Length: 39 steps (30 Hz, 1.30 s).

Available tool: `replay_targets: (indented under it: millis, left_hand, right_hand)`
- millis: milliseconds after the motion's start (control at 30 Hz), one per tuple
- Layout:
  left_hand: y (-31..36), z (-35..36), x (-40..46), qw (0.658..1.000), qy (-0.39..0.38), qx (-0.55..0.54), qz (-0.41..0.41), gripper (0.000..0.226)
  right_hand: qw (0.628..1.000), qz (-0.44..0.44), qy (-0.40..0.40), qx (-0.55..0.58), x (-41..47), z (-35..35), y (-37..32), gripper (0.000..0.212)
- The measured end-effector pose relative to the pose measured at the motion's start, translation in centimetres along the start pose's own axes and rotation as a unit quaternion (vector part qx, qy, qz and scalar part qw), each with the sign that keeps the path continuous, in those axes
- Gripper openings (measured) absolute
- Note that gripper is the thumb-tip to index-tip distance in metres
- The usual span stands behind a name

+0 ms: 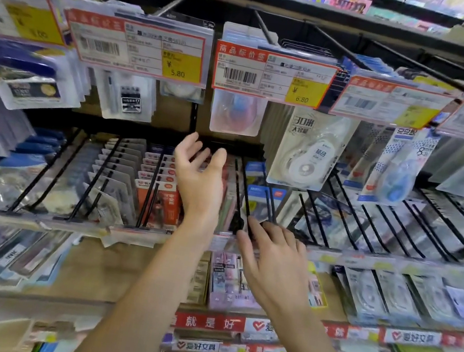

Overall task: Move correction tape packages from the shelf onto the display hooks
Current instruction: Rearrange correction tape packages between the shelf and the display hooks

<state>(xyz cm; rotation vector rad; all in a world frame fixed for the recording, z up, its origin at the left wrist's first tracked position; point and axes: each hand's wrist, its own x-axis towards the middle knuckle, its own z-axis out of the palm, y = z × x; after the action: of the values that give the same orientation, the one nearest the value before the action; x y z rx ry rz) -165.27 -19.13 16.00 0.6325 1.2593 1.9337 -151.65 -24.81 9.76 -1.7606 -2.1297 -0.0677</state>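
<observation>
I see two bare arms reaching up into a stationery display. My left hand (198, 176) is raised, palm turned toward me, its fingers (190, 143) loosely spread and holding nothing. Straight above those fingers hangs a clear correction tape package (237, 113) with a pink and blue dispenser inside, on a display hook (264, 28), below a price tag (273, 74) reading 6.80. Up and to the right of that hand hangs a white correction tape package (311, 151).

My right hand (277, 264) sits lower and to the right, back of the hand facing me. Its fingers (258, 228) are extended and rest against the front ends of the black wire dividers (246, 200) on the slanted shelf (395, 263); they grip nothing that I can make out. Beyond those fingertips, blue-topped packages (256, 191) stand in the divider lanes. Left of the left wrist, orange-and-white packages (165, 195) fill neighbouring lanes. Below the right hand, lilac packages (229, 281) lie on a lower shelf.
</observation>
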Motion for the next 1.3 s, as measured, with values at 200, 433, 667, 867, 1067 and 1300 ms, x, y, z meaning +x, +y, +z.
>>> replay_targets:
  millis: [200, 433, 667, 867, 1067, 1300]
  left_hand:
    - [1.6, -4.5, -5.2, 0.885, -0.151, 0.396, 0.190, 0.032]
    - [1.7, -3.3, -13.2, 0.643, -0.282, 0.672, 0.236, 0.042]
    - [-2.6, 4.1, -22.7, 0.491, -0.375, 0.750, 0.237, 0.047]
    - [-7.9, 10.9, -32.3, 0.436, -0.453, 0.722, 0.287, 0.035]
    - [-11.5, 18.2, -41.7, 0.381, -0.525, 0.680, 0.342, 0.040]
    - [-15.1, 25.6, -50.4, 0.325, -0.585, 0.620, 0.409, 0.034]
  right_hand:
    - [0.998, -0.044, -0.037, 0.009, -0.4, -1.6, 1.2, 0.068]
    - [0.997, -0.058, -0.013, 0.055, -4.6, -4.3, 7.0, 0.057]
    - [0.997, -0.020, -0.065, 0.036, -12.4, -8.8, 17.2, 0.048]
    - [0.993, 0.062, -0.095, 0.016, -20.5, -12.5, 27.8, 0.049]
    - [0.975, 0.196, -0.101, -0.007, -28.1, -15.4, 37.3, 0.047]
    - [0.947, 0.307, -0.092, 0.019, -33.8, -17.3, 45.9, 0.054]
